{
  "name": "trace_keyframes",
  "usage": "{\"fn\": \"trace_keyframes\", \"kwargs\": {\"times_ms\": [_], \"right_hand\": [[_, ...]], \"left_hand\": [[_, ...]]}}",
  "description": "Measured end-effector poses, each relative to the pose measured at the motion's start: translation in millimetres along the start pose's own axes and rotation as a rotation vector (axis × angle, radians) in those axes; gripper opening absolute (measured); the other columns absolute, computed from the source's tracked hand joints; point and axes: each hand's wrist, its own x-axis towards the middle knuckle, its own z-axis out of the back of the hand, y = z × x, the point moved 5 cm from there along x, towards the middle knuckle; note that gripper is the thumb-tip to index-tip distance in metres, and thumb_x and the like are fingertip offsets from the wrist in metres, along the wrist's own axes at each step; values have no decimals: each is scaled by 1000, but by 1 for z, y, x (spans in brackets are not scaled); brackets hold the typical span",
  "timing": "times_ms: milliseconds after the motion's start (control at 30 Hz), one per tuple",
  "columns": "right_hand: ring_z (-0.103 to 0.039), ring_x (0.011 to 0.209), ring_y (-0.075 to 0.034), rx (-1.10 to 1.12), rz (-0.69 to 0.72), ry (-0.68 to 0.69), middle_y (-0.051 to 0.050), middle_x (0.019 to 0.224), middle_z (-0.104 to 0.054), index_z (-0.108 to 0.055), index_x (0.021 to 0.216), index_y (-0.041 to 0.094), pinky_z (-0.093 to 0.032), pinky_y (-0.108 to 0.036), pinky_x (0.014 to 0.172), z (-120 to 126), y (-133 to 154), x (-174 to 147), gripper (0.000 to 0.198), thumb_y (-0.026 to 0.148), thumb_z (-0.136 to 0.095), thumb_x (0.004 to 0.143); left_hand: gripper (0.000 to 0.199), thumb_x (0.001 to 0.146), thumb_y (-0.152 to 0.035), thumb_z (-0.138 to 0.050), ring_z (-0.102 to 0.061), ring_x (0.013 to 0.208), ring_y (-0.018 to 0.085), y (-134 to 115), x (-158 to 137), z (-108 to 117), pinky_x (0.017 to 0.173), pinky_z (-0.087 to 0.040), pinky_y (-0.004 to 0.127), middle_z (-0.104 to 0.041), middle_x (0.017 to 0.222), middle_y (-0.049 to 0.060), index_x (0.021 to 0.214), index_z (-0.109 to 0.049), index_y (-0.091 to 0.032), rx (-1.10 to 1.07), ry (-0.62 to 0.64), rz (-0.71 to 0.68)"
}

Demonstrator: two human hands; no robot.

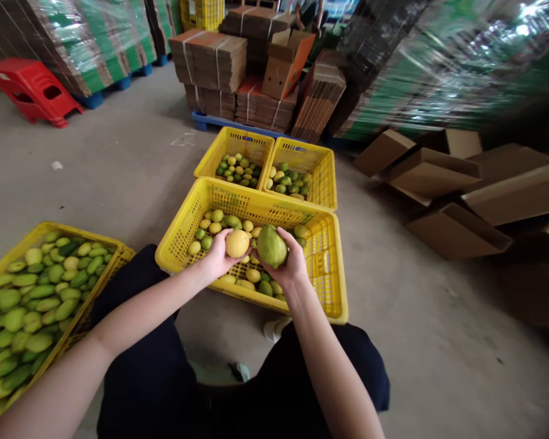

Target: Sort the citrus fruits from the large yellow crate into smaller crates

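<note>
The yellow fruit (pixel 237 243) and the green fruit (pixel 271 247) are near the centre of the frame, above the big crate (pixel 332 286); the left hand (pixel 218 251) grasps the yellow one and the right hand (pixel 293 261) grasps the green one, fingers curled round each; more yellow and green fruit (pixel 231 222) lies scattered beneath, partly hidden by the hands. A white label (pixel 192 7) on the yellow crate (pixel 208 13) at the top of the frame is too small to read.

Just beyond the big crate sit two smaller crates, left (pixel 244 146) and right (pixel 322 183), both part-filled; at lower left, the full crate (pixel 119 251) is heaped with smooth, oval fruit; dark-trousered legs (pixel 141 366) fill the bottom. Upper centre, strapped cardboard bundles (pixel 210 61) and an open box (pixel 286 64) stand on a blue pallet (pixel 204 122); at right, brown boxes (pixel 434 171) lie jumbled on the floor (pixel 407 292); a red plastic stool (pixel 34 91) lies at upper left; glossy film-wrapped stacks rise in the upper left (pixel 100 36) and upper right (pixel 462 67) corners.
</note>
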Motion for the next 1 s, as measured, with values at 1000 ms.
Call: {"fn": "trace_keyframes", "kwargs": {"times_ms": [1000], "right_hand": [[-74, 72, -22, -209, 162, 213, -2, 74, -74, -65, 82, 19, -62, -30, 60, -6, 11, -2, 18, 26, -77, 71]], "left_hand": [[6, 86, -18, -63, -68, 68, 13, -9, -11, -23, 66, -58, 24, -70, 84, 4, 85, -66, -14, 136, 360, -160]]}}
